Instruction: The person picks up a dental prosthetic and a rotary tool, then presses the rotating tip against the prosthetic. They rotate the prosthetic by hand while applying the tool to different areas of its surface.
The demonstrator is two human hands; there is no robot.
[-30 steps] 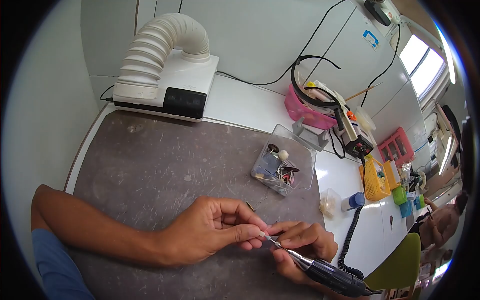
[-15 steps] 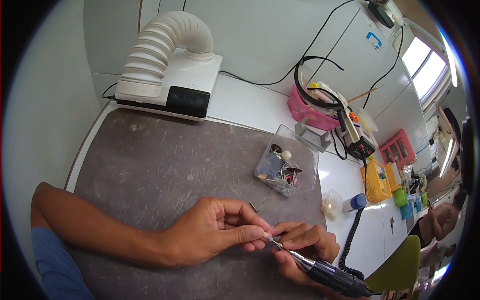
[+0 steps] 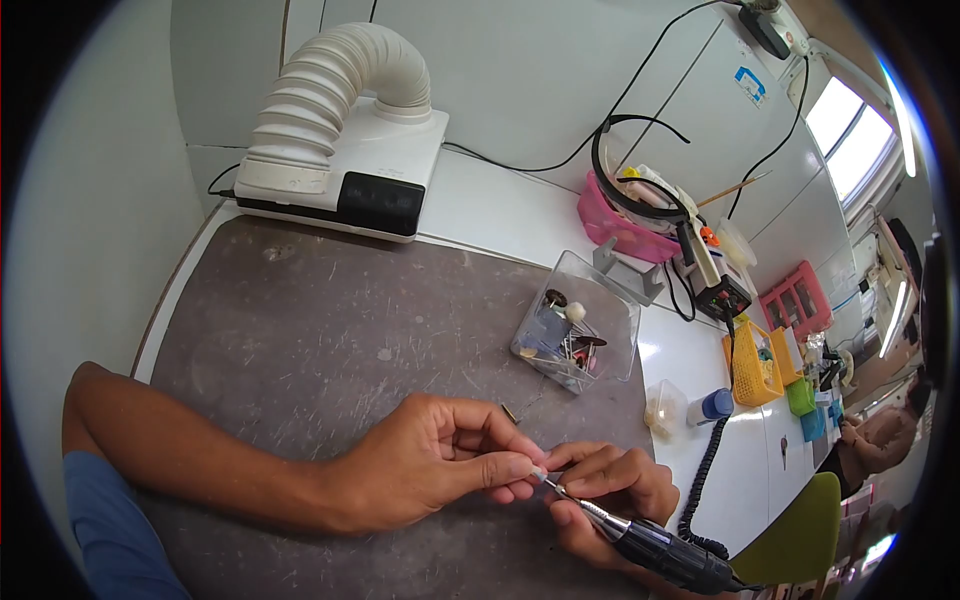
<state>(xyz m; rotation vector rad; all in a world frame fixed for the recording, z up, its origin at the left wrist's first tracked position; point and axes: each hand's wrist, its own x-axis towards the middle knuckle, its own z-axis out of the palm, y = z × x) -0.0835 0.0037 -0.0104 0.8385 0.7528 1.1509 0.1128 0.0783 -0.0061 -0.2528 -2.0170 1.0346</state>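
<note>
My left hand (image 3: 425, 465) is closed, thumb and fingertips pinching a small whitish piece (image 3: 539, 474) that is mostly covered. My right hand (image 3: 625, 485) grips a rotary handpiece (image 3: 668, 556) with a silver nose and black body. Its thin bit points up and left, meeting the small piece or lying very close to it. Both hands are nearly touching above the grey work mat (image 3: 340, 400). Just behind the left fingers, a short metal bit (image 3: 510, 413) lies on the mat. Beyond them stands a clear plastic box (image 3: 628, 340) with several burs and polishing discs.
A white dust extractor (image 3: 385, 150) with a ribbed hose stands at the back left. To the right are a pink basket (image 3: 625, 235), a small clear tub (image 3: 663, 408), a blue-capped bottle (image 3: 708, 406) and a coiled black cord (image 3: 690, 510). A person (image 3: 875, 440) is farther right.
The view has shifted very slightly. Both hands keep nearly the same pose, with the bit still at the small piece. The person in the background has moved a little.
</note>
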